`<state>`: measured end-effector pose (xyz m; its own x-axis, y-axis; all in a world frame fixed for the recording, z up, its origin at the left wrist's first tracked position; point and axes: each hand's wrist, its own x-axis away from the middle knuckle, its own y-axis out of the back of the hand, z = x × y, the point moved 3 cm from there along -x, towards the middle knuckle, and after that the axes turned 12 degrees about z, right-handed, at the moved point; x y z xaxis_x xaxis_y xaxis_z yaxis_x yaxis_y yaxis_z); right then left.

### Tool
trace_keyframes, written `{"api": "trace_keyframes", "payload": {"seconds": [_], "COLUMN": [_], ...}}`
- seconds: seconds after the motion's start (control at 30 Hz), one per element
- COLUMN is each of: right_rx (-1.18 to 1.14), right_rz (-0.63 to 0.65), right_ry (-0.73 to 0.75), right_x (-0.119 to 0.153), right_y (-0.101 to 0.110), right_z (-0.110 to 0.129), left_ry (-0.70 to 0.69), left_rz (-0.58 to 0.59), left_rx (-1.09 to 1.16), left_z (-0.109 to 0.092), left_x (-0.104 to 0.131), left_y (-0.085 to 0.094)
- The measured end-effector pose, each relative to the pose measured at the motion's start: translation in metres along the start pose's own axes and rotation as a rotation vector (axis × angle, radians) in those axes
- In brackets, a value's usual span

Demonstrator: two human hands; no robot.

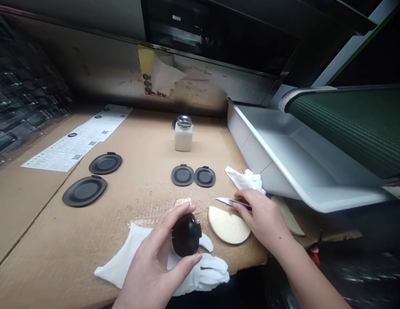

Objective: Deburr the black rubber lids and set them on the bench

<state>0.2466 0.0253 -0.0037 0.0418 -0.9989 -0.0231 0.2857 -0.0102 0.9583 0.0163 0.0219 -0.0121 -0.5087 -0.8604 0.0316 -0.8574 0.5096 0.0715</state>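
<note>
A glossy black round plastic piece (pixel 186 235) is held up near the front edge of the table, tilted on its side, above a crumpled white fabric glove (pixel 210 274). Its surface is smooth and dark with faint reflections, its outline is nearly circular, and a small squarish tab juts from the edge on the right. The left hand (pixel 153 259) grasps it by the rim, fingers along the top and thumb at the bottom; the palm hides part of its left side.

The right hand (pixel 262 218) pinches a slim silver metal craft knife (pixel 226 201) between thumb and fingers, its pointed blade aimed left. The knife is over the far edge of a flat cream-coloured round pad (pixel 228 226), notched at that edge, which lies just beside the black piece.

Farther back on the brown cardboard table cover (pixel 148 137), two matte black round discs (pixel 182 176) with small tabs sit side by side, and two more matte black discs (pixel 84 191) lie to the left. Behind the middle pair stands a square whitish bottle with a shiny metal top (pixel 183 137). On the right, a second white fabric glove (pixel 246 179) lies against a deep white plastic tub (pixel 275 165).
</note>
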Motion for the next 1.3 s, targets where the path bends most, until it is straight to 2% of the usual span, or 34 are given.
{"api": "trace_keyframes", "payload": {"seconds": [0.23, 0.33, 0.4, 0.53, 0.7, 0.97, 1.3], "right_rx": [0.005, -0.089, -0.122, 0.076, 0.325, 0.388, 0.449], "right_rz": [-0.018, -0.096, -0.127, -0.138, -0.175, -0.147, -0.108], "right_ry": [0.051, 0.079, 0.199, 0.416, 0.553, 0.616, 0.622], "right_x": [-0.001, 0.008, 0.017, 0.032, 0.035, 0.03, 0.031], "right_y": [-0.004, 0.011, 0.027, 0.054, 0.067, 0.066, 0.069], "right_z": [-0.001, 0.009, 0.023, 0.054, 0.077, 0.089, 0.091], "left_ry": [-0.008, -0.059, -0.103, -0.145, -0.145, -0.141, -0.158], "left_rz": [-0.101, -0.098, -0.069, 0.008, -0.005, -0.041, -0.014], "left_rx": [0.008, -0.08, -0.184, -0.357, -0.443, -0.467, -0.495], "left_z": [-0.005, -0.007, -0.006, -0.004, -0.003, -0.006, -0.007], "left_x": [0.0, -0.001, -0.002, -0.002, -0.001, -0.003, -0.005], "left_y": [-0.005, -0.005, -0.002, 0.001, 0.0, -0.006, -0.004]}}
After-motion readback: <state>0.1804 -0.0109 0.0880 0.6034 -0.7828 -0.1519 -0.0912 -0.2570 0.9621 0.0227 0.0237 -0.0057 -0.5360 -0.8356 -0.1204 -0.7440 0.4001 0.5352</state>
